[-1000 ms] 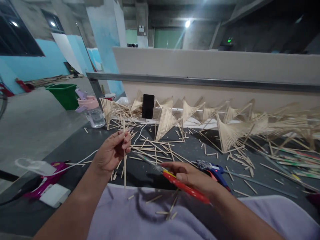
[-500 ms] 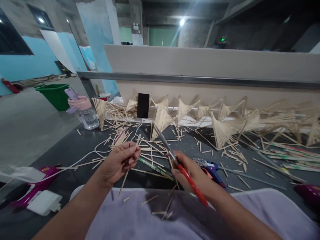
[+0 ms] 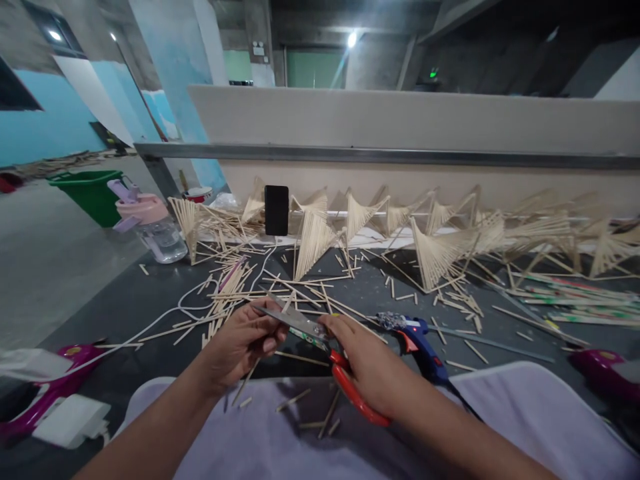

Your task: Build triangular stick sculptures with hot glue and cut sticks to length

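Note:
My left hand [image 3: 250, 333] pinches a thin wooden stick [image 3: 245, 383], whose lower end slants down toward my lap. In my right hand [image 3: 357, 353] is a pair of red-handled scissors [image 3: 353, 393]. The scissor blades point left and lie apart around the upper part of the stick, right by my left fingertips. Loose wooden sticks [image 3: 300, 288] are scattered behind my hands. A blue glue gun [image 3: 423, 347] rests just right of my right hand. Cut stick pieces [image 3: 327, 413] lie on the lilac cloth [image 3: 240, 440] over my lap.
Fan-shaped stick structures [image 3: 315, 240] line the back of the dark table [image 3: 120, 300]. A black phone [image 3: 277, 211] stands among them. To the left are a water bottle [image 3: 157, 230], white cable, and purple tool [image 3: 65, 380] beside a white adapter [image 3: 73, 420]. Patterned packaging strips [image 3: 585, 300] lie right.
The scissors have swung from pointing up and away to pointing left, and their blades have come to the stick at my left hand. The view has shifted slightly right.

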The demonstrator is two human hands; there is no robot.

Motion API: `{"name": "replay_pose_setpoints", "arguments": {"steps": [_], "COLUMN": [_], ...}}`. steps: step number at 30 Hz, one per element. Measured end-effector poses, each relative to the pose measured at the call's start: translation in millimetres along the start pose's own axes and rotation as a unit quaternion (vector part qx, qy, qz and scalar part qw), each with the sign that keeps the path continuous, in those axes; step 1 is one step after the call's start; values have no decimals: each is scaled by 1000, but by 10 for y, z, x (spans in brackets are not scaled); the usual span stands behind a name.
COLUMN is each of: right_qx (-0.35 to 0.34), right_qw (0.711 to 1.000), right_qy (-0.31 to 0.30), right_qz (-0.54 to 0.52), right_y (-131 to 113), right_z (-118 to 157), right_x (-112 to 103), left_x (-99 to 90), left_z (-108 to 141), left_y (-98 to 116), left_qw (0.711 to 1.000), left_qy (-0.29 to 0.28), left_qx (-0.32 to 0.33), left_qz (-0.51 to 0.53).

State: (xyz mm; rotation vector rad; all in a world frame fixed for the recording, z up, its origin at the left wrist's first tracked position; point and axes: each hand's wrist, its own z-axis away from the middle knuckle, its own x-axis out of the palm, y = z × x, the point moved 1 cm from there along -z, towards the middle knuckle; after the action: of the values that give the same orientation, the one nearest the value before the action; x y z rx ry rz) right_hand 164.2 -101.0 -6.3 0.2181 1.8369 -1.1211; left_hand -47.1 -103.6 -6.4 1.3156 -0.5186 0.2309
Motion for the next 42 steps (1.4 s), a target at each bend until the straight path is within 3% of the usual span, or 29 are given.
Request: {"name": "replay_pose_setpoints", "arguments": {"steps": [9,21,30,42], "right_qx": [0,-7,-7,26], "right_qw": [997,992,991,998], "right_qy": [7,1,-9,-22], "right_qz": [79,125,133,59], "right_y": [37,37,36,6], "right_z": [-9,-31,-18,21], "right_x": [18,-5,-4,33], "left_x": [-31,-41,-66,51], "left_z": [-2,-5,-24,35], "left_y": [-44,-57,-75,25], "left_qw": [999,999,998,991], "left_qy": [5,1,3,35], "left_qx": [-8,-33,-51,-118], "left_qz": [-45,-27,-37,-43]}}
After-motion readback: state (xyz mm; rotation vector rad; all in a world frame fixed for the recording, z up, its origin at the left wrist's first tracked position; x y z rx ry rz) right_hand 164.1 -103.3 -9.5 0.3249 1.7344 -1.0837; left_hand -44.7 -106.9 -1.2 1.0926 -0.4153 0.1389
